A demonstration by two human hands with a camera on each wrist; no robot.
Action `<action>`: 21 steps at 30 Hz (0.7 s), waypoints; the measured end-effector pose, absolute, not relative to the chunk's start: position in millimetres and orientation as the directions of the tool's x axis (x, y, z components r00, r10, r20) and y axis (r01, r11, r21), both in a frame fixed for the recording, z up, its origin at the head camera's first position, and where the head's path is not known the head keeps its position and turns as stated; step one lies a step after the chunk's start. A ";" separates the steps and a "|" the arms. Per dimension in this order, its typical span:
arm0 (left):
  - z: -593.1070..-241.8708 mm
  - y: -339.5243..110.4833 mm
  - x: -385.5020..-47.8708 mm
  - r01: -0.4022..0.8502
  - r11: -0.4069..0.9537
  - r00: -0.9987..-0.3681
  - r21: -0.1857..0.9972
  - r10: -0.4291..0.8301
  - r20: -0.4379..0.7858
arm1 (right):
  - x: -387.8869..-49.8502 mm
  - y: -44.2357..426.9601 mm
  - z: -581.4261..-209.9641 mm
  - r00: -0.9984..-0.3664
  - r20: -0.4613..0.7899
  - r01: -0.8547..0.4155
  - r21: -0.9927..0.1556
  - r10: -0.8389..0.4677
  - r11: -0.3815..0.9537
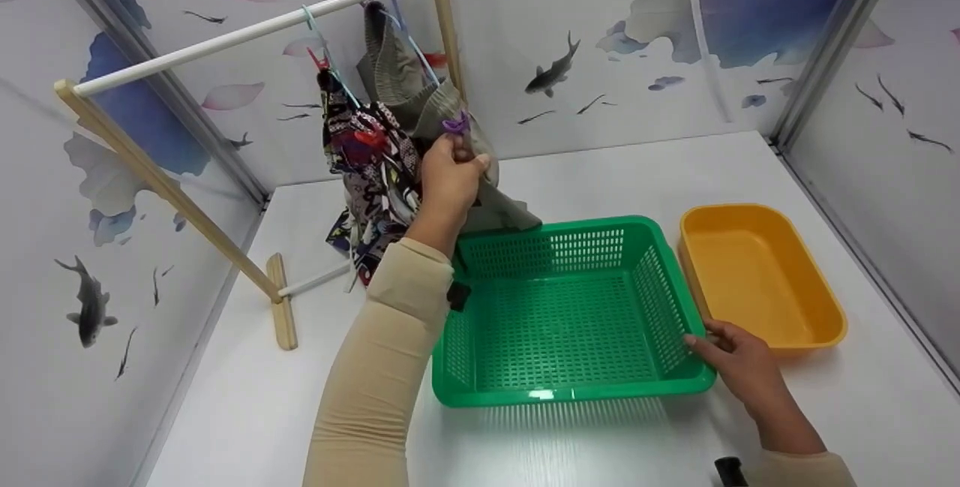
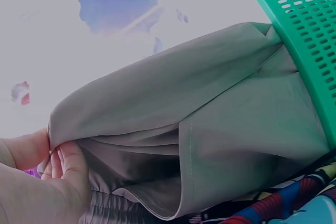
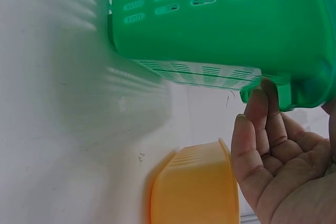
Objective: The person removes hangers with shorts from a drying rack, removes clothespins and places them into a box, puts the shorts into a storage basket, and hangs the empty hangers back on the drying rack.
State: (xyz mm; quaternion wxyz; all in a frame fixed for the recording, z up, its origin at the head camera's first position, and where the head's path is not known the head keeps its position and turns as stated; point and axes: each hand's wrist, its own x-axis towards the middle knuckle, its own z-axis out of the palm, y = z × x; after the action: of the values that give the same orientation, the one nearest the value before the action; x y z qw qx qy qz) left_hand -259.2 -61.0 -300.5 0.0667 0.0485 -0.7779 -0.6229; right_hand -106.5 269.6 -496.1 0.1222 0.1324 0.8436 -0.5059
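Note:
Grey-green elastic-waisted bottoms point(image 1: 420, 89) hang from a hanger point(image 1: 397, 3) on the rack. At their waistband, beside a purple clip point(image 1: 456, 124), my left hand point(image 1: 448, 175) pinches the fabric. The left wrist view shows the thumb and fingers of that hand point(image 2: 58, 177) on the cloth, with folds running down to a green basket. My right hand point(image 1: 742, 367) holds the right rim of this green perforated basket point(image 1: 555, 397). From the right wrist view, the fingers point(image 3: 252, 145) reach under the rim. Patterned clothing point(image 1: 367, 164) hangs left of my left hand, with red clips on it.
A wooden rack with a white rod point(image 1: 255, 33) stands at the back left. The yellow tub point(image 1: 757, 277) sits right of the basket on the white table point(image 1: 225, 397). Printed wall panels point(image 1: 555, 7) close off the back and sides.

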 end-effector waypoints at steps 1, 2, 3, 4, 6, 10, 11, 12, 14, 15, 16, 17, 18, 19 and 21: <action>-299.1 -61.5 -257.3 0.008 0.215 -0.987 0.977 -0.153 0.042 | -106.4 269.4 -496.2 -0.934 -0.344 0.350 -0.819 0.101 0.455; -297.6 -62.0 -255.4 0.007 0.211 -0.988 0.977 -0.147 0.039 | -106.3 269.4 -496.3 -0.933 -0.345 0.351 -0.817 0.101 0.457; -296.2 -62.6 -253.5 0.008 0.208 -0.989 0.978 -0.141 0.038 | -106.2 269.3 -496.4 -0.933 -0.345 0.352 -0.816 0.102 0.459; -295.0 -63.4 -251.7 0.010 0.203 -0.990 0.979 -0.134 0.037 | -106.2 269.5 -496.4 -0.933 -0.345 0.352 -0.816 0.101 0.458; -292.9 -65.1 -247.7 0.014 0.203 -0.991 0.979 -0.124 0.040 | -106.1 269.7 -496.6 -0.934 -0.342 0.349 -0.815 0.102 0.462; -290.1 -69.3 -239.2 0.043 0.220 -0.992 0.974 -0.108 0.069 | -106.0 269.5 -495.9 -0.935 -0.339 0.347 -0.816 0.104 0.463; -289.6 -70.3 -236.9 0.049 0.226 -0.992 0.973 -0.106 0.075 | -106.0 269.3 -495.8 -0.934 -0.340 0.349 -0.814 0.106 0.464; -289.2 -71.2 -234.9 0.057 0.229 -0.991 0.972 -0.102 0.083 | -105.9 269.2 -495.6 -0.934 -0.341 0.350 -0.815 0.106 0.462; -288.5 -73.1 -230.4 0.073 0.233 -0.991 0.970 -0.095 0.098 | -106.2 269.0 -495.5 -0.932 -0.346 0.355 -0.814 0.108 0.459; -288.2 -74.1 -228.1 0.079 0.229 -0.990 0.970 -0.092 0.103 | -106.1 268.7 -495.4 -0.931 -0.348 0.359 -0.814 0.110 0.458; -288.0 -75.2 -225.8 0.084 0.225 -0.990 0.971 -0.089 0.106 | -106.1 268.3 -495.4 -0.930 -0.350 0.360 -0.814 0.112 0.456; -287.8 -76.3 -223.5 0.087 0.221 -0.990 0.971 -0.089 0.109 | -106.0 268.0 -495.3 -0.930 -0.351 0.361 -0.814 0.111 0.455; -287.6 -77.5 -221.2 0.093 0.219 -0.990 0.971 -0.087 0.114 | -105.9 267.7 -495.5 -0.932 -0.346 0.358 -0.816 0.112 0.454; -287.7 -78.8 -219.1 0.098 0.217 -0.989 0.971 -0.086 0.119 | -105.9 267.3 -495.7 -0.932 -0.343 0.356 -0.816 0.114 0.456; -288.0 -81.6 -215.0 0.103 0.208 -0.989 0.973 -0.081 0.122 | -105.7 267.1 -495.6 -0.935 -0.334 0.349 -0.818 0.116 0.457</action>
State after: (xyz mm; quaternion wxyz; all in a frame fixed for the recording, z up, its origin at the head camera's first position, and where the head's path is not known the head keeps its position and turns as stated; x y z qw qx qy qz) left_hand -215.0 -81.6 -288.0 0.0730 -0.0069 -0.7739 -0.6291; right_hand -105.7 267.1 -495.6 0.1159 0.1373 0.8456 -0.5026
